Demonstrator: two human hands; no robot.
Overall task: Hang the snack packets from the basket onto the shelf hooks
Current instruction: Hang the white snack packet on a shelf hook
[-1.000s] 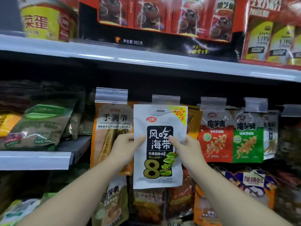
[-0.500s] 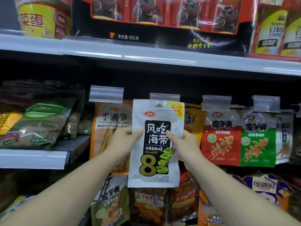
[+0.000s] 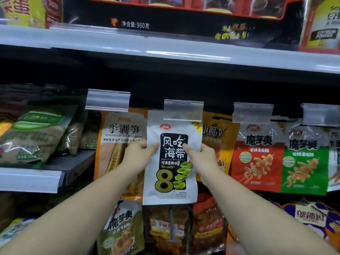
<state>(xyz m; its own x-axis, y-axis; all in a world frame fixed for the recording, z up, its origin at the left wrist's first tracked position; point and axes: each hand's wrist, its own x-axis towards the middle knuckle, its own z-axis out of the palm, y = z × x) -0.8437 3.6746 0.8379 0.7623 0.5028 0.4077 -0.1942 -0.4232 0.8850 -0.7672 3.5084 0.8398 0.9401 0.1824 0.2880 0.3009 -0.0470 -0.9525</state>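
A white snack packet [image 3: 170, 192] with a black label and a big gold 8 hangs upright in front of the shelf. Its top edge is tucked behind a clear price-tag holder [image 3: 183, 110] at the front of a hook. My left hand [image 3: 137, 155] pinches the packet's left edge at mid height. On the opposite edge, my right hand [image 3: 201, 156] pinches it with the thumb on the label. The hook itself and the packet's hanging hole are hidden by the holder. The basket is out of view.
Orange bamboo-shoot packets [image 3: 119, 144] hang to the left, orange, red [image 3: 257, 159] and green [image 3: 305, 162] packets to the right, each under a clear holder. A grey shelf edge [image 3: 165, 54] runs overhead. More packets hang on lower hooks [image 3: 173, 225]. A side shelf [image 3: 29, 179] juts out left.
Both hands have moved the white packet up and toward the shelf; its top edge now sits behind the clear holder instead of in front of it. The view has come closer.
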